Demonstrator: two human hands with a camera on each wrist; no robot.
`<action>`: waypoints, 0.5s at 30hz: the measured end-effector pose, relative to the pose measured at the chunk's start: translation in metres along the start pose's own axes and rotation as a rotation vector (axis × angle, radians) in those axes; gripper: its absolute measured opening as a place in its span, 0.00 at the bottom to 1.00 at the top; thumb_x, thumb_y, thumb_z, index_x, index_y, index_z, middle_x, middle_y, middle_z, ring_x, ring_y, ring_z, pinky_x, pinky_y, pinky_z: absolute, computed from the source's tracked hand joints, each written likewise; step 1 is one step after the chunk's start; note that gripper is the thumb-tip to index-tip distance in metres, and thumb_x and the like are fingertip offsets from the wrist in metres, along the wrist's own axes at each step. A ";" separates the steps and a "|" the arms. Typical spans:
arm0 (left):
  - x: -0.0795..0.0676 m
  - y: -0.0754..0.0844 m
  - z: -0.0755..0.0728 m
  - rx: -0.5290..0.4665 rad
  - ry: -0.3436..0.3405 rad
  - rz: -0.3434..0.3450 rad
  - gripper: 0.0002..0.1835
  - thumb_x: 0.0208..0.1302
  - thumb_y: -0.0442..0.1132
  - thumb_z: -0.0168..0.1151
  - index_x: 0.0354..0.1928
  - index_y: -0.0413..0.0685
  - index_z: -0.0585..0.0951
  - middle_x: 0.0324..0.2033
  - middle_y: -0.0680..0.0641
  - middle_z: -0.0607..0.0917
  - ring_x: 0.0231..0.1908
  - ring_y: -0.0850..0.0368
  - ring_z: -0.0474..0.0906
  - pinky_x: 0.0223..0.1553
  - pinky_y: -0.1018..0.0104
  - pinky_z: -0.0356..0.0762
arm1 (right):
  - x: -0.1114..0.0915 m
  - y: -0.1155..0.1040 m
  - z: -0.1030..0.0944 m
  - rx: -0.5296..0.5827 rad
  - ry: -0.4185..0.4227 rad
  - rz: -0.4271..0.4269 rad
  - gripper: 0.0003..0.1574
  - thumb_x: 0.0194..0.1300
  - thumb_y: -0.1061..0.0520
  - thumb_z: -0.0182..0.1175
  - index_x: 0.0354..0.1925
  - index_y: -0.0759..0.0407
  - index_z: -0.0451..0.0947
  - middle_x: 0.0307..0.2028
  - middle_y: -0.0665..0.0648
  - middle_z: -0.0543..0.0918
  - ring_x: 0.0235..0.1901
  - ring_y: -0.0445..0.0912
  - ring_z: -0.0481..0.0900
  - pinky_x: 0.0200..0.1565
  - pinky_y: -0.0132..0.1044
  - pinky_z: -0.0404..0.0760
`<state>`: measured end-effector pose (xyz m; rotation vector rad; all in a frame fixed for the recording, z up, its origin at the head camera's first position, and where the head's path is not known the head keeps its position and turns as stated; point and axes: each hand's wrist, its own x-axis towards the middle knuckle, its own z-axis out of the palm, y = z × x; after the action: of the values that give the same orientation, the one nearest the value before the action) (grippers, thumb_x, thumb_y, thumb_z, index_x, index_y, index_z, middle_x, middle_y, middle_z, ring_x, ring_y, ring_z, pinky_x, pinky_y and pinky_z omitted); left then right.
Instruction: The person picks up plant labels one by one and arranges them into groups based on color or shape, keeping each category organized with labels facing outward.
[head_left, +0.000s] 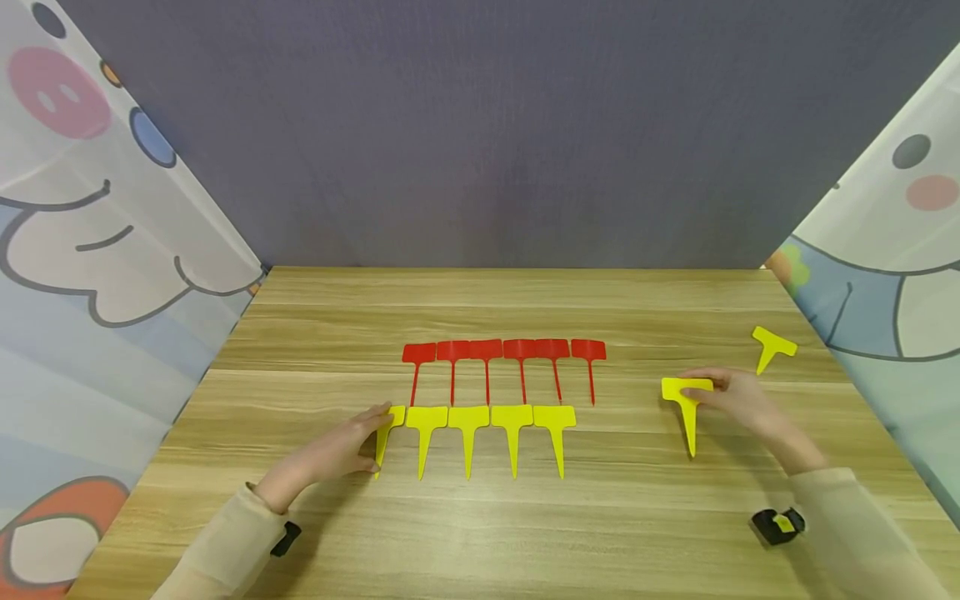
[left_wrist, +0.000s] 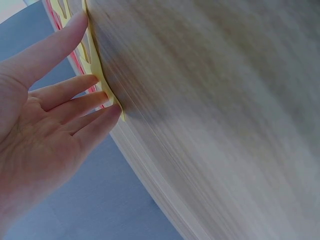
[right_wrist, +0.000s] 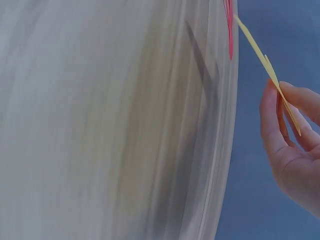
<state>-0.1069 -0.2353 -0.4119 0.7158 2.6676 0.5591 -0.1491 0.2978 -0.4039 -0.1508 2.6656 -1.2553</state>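
My right hand (head_left: 738, 400) pinches a yellow T-shaped plant label (head_left: 688, 396) between thumb and fingers. In the right wrist view this label (right_wrist: 257, 52) is off the table, with a shadow below. My left hand (head_left: 337, 448) touches the leftmost yellow label (head_left: 396, 416) of a row, and its fingers partly cover it. Seen from the left wrist, the fingers (left_wrist: 75, 97) are extended, their tips at that label's edge (left_wrist: 102, 75). Several more yellow labels (head_left: 468, 418) lie side by side, heads up and points toward me. Behind them runs a row of red labels (head_left: 487, 348).
One loose yellow label (head_left: 772, 342) lies tilted at the right of the wooden table (head_left: 480, 533). A dark grey panel (head_left: 495, 142) stands at the back. Cartoon-printed curtains (head_left: 112, 225) flank both sides.
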 end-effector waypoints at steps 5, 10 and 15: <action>0.000 0.001 0.000 -0.006 -0.005 -0.006 0.36 0.43 0.34 0.68 0.56 0.27 0.66 0.61 0.31 0.59 0.59 0.35 0.57 0.54 0.46 0.62 | 0.003 -0.008 0.008 0.070 -0.016 -0.007 0.29 0.59 0.54 0.58 0.52 0.75 0.68 0.48 0.71 0.73 0.30 0.33 0.75 0.33 0.35 0.80; 0.000 0.004 -0.002 -0.010 -0.013 -0.022 0.36 0.44 0.34 0.68 0.56 0.27 0.66 0.61 0.32 0.58 0.59 0.35 0.56 0.55 0.46 0.61 | 0.005 -0.017 0.015 0.108 -0.040 0.001 0.29 0.58 0.54 0.58 0.52 0.74 0.69 0.46 0.69 0.74 0.30 0.34 0.75 0.34 0.35 0.80; 0.000 0.003 -0.003 -0.002 -0.012 -0.011 0.36 0.43 0.34 0.68 0.56 0.27 0.66 0.61 0.31 0.59 0.59 0.35 0.57 0.55 0.46 0.61 | 0.006 -0.023 0.022 0.146 -0.067 -0.011 0.28 0.58 0.55 0.59 0.51 0.73 0.69 0.50 0.72 0.71 0.33 0.33 0.75 0.35 0.37 0.80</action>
<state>-0.1064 -0.2336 -0.4081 0.7007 2.6583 0.5526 -0.1496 0.2656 -0.4012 -0.1832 2.5092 -1.4170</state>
